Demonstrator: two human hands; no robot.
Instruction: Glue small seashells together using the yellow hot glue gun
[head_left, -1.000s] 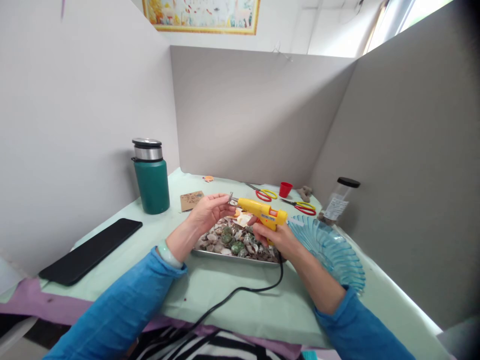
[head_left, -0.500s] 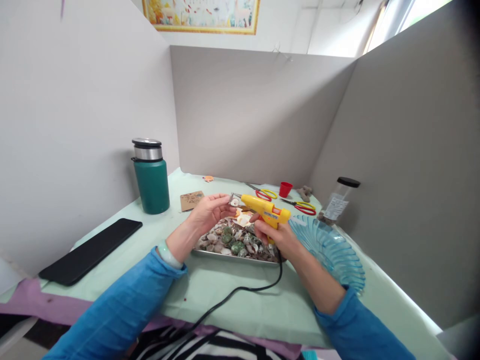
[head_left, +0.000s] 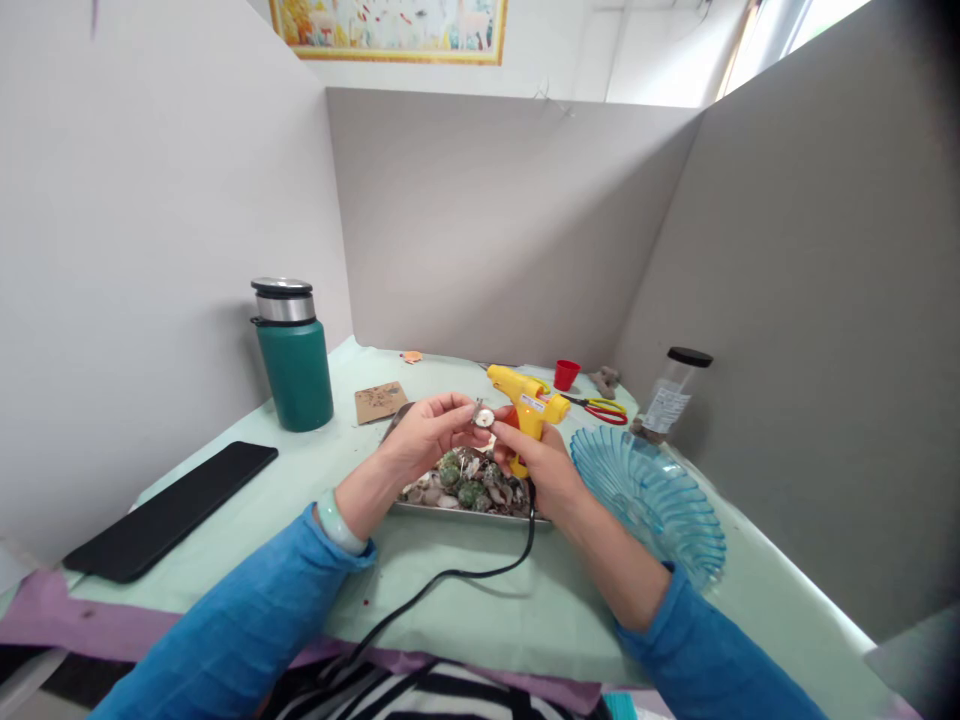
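Observation:
My left hand [head_left: 433, 430] pinches a small whitish piece, apparently a shell [head_left: 484, 418], with a dark bit at its upper edge. Held in my right hand [head_left: 546, 462] is a yellow glue gun [head_left: 530, 405], its nozzle end pointing up and left. A fingertip of that hand reaches the small shell too. Below both hands lies a metal tray [head_left: 457, 513] of mixed shells and green and grey pebble-like pieces [head_left: 472, 492], partly hidden by the hands. From the glue gun's handle a black cord [head_left: 450, 574] runs down toward my lap.
To the left stand a green bottle [head_left: 294, 375] and a black flat slab [head_left: 172, 510]. A brown card [head_left: 379, 402] lies behind the tray. At the right are a blue glass plate [head_left: 652, 500], scissors [head_left: 606, 410], a red cup [head_left: 566, 375] and a clear jar [head_left: 670, 395]. Grey panels surround the table.
The glue gun's nozzle has moved away from the shell and now points up past it. My right hand has come closer, with a fingertip at the shell. The view has shifted slightly.

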